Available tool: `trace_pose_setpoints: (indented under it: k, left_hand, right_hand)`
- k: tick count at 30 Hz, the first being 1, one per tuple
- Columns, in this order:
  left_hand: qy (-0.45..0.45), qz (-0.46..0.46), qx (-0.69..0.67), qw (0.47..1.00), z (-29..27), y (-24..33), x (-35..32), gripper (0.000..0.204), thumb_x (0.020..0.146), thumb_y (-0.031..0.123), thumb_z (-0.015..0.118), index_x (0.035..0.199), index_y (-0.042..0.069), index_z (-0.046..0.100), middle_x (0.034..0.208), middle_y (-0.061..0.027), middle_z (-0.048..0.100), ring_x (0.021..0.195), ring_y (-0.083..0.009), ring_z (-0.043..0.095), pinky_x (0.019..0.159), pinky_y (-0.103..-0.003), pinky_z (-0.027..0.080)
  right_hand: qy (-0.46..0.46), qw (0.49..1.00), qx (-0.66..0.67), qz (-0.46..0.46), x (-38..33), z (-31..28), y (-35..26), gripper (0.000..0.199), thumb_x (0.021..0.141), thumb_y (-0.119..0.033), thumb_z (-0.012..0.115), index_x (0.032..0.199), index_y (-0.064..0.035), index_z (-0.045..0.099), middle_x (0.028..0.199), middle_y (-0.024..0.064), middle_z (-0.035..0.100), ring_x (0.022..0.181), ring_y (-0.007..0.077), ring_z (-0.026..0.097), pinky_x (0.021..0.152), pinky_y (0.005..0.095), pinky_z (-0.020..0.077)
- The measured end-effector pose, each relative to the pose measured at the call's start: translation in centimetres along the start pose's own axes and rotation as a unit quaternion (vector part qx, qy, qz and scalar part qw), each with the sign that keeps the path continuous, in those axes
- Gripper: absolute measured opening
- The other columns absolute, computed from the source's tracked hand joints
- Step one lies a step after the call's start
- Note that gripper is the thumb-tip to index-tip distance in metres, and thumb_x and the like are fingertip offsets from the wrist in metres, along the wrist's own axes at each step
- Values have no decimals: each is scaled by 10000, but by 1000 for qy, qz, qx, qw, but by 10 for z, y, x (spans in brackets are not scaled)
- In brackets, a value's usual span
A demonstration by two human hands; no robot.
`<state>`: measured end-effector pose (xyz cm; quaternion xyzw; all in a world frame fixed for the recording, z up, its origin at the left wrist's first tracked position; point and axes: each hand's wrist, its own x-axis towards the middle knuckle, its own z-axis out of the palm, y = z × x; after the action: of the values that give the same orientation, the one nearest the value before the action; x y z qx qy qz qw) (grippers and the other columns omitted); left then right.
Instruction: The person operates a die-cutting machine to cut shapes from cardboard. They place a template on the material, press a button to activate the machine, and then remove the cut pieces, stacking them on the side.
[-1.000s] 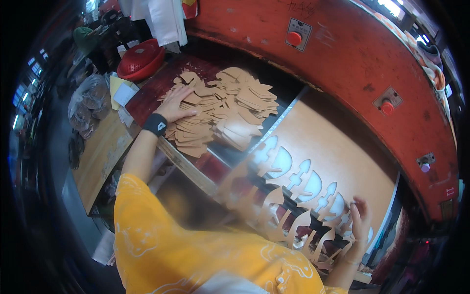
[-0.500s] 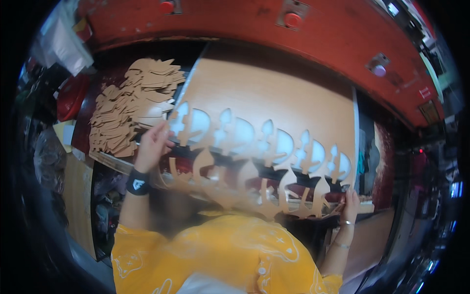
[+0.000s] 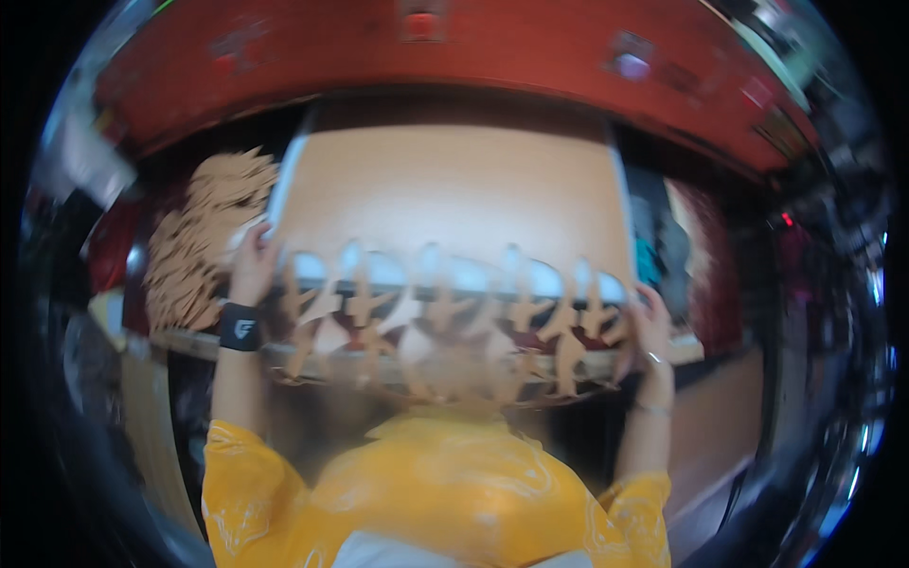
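Observation:
A wide tan sheet (image 3: pixel 454 180) of thin material lies over a flat white-edged board (image 3: pixel 286 194). Its near part is cut through with rows of curved holes, and the leftover web (image 3: pixel 440 327) droops over the front edge toward my body. White board shows through the nearest holes. At the sheet's left edge, my left hand (image 3: pixel 254 265) has its fingers closed on the material, somewhat blurred. My right hand (image 3: pixel 650 317) pinches the right edge near the front corner. Motion smears the middle of the web.
A heap of tan cut pieces (image 3: pixel 208 246) sits left of the board. Across the back runs a red machine beam (image 3: pixel 511 57) with several buttons. Grey and teal things (image 3: pixel 658 251) lie right of the board. A wooden ledge (image 3: pixel 686 347) borders the front.
My view has turned, so the board now looks squarer and farther left. The sheet has come toward me between both hands, and more of its cut part hangs over the front edge.

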<state>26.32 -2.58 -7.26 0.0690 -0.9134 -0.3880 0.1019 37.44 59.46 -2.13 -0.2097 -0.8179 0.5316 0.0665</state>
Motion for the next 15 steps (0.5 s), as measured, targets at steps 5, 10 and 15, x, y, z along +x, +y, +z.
trace_pose_setpoints:
  k: [5, 10, 15]
  left_hand:
    - [-20, 9, -16, 1000, 12, -28, 37, 147, 873, 81, 569, 989, -4, 601, 803, -19, 550, 735, -95, 491, 668, -245, 435]
    - [-18, 114, 21, 993, 2, -40, 34, 154, 854, 64, 575, 988, -7, 597, 777, -6, 535, 675, -93, 458, 638, -238, 415]
    - [-19, 57, 26, 998, 2, -38, 36, 129, 852, 57, 545, 961, 0, 585, 763, 4, 502, 675, -94, 431, 637, -240, 398]
  right_hand:
    - [-1, 978, -210, -20, 7, -20, -1, 345, 804, -191, 673, 1109, -36, 629, 872, 126, 663, 758, 213, 631, 719, 327, 507]
    - [122, 919, -348, -137, 40, -71, 15, 700, 701, -332, 745, 1309, -104, 484, 1288, 187, 475, 1211, 325, 434, 996, 421, 370]
    - [-5, 883, -456, -110, 82, -88, 40, 955, 604, -449, 768, 1417, -166, 353, 1477, 204, 246, 1376, 393, 207, 1116, 524, 191]
